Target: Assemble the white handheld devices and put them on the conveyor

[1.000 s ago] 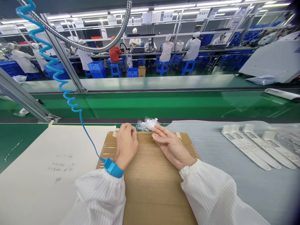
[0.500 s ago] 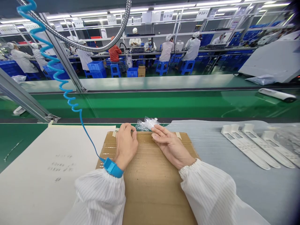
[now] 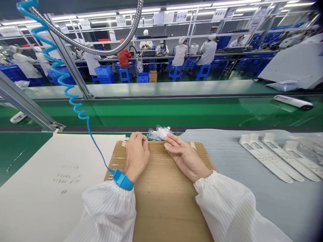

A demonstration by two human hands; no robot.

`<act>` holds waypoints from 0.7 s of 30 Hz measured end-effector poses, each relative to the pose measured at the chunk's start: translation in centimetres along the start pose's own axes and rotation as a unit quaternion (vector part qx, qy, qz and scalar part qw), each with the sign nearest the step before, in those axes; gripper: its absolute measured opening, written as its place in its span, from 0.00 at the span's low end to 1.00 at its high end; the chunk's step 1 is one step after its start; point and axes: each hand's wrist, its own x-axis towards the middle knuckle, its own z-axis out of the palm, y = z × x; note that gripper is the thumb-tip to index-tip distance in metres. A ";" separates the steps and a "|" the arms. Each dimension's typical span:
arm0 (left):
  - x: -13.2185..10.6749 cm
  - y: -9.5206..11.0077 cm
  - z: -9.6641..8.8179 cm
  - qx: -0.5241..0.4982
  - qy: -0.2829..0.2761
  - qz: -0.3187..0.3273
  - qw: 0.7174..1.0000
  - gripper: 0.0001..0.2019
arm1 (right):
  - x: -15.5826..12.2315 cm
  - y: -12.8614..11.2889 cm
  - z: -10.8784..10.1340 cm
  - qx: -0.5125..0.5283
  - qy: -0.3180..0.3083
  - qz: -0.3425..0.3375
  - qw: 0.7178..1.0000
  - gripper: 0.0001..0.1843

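Note:
Both my hands rest on a brown cardboard sheet [image 3: 161,198] taped to the bench. My left hand [image 3: 136,155] lies knuckles up with its fingers curled at the sheet's far edge; nothing shows in it. It wears a blue wrist strap [image 3: 122,179] on a coiled blue cord [image 3: 63,80]. My right hand [image 3: 183,156] lies flat with its fingers stretched out, their tips touching a crumpled clear plastic bag [image 3: 158,132] just beyond the cardboard.
Three white plastic housings [image 3: 275,157] lie on grey foam sheet [image 3: 252,195] at the right. A white paper sheet [image 3: 45,181] covers the left. A green conveyor [image 3: 176,111] runs behind, carrying a white part [image 3: 292,102]. Workers in white sit at far benches.
The white parts on the conveyor have drifted left. My hands have hardly moved.

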 end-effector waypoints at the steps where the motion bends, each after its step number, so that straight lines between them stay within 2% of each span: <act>1: 0.0 0.0 0.0 0.000 -0.001 -0.002 1.000 0.06 | 0.0 0.0 0.0 -0.001 0.000 0.000 1.000 0.24; 21: 0.0 -0.2 0.2 -0.014 0.004 0.009 1.000 0.06 | -0.1 -0.2 0.4 0.010 0.009 0.002 1.000 0.22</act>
